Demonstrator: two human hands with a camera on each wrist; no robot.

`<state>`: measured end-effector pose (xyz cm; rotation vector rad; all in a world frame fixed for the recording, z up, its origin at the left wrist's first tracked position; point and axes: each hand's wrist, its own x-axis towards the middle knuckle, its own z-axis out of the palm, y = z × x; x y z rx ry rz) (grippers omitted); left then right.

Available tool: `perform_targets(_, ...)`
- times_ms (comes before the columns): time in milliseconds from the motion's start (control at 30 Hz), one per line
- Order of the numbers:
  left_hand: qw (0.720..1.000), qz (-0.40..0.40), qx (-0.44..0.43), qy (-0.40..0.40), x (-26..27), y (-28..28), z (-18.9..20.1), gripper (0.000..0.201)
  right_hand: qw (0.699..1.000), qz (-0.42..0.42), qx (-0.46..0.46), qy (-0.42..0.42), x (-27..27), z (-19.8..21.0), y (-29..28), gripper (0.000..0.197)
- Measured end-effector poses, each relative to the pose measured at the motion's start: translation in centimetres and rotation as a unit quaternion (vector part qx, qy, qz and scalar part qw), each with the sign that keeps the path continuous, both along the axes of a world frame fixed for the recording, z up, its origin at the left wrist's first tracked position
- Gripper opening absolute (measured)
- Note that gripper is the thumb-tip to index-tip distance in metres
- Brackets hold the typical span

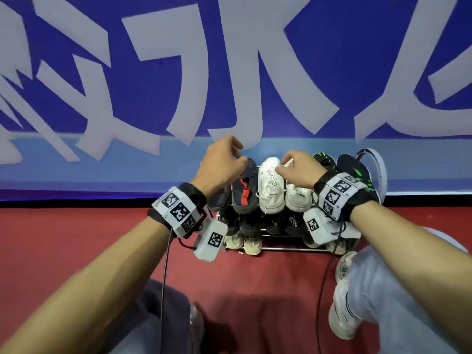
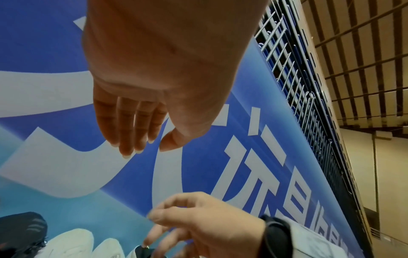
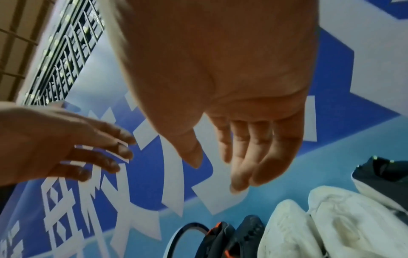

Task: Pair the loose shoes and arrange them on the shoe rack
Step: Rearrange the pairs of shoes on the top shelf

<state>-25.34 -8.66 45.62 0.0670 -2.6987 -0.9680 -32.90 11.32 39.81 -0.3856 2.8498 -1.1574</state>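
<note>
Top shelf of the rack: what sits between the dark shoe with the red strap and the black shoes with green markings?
Two white sneakers side by side, toes toward the wall, shown in the head view. The right hand hovers over them.

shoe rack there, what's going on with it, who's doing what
A person crouches at a low shoe rack against a blue banner wall, both hands over its top row. The left hand hovers above the dark shoes with red trim; the right hand is above the white pair. The wrist views show both hands with relaxed fingers, holding nothing. The top row is full of paired shoes, and more shoes sit on the lower tiers.
</note>
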Motion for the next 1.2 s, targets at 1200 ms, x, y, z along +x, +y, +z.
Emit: perform_targets(1200, 0.845, -0.085, -0.498, -0.172, -4.6, -8.2, -13.8, 0.033, 0.922, 0.246, 0.276, -0.118, -5.6, -10.2, -10.9, 0.057)
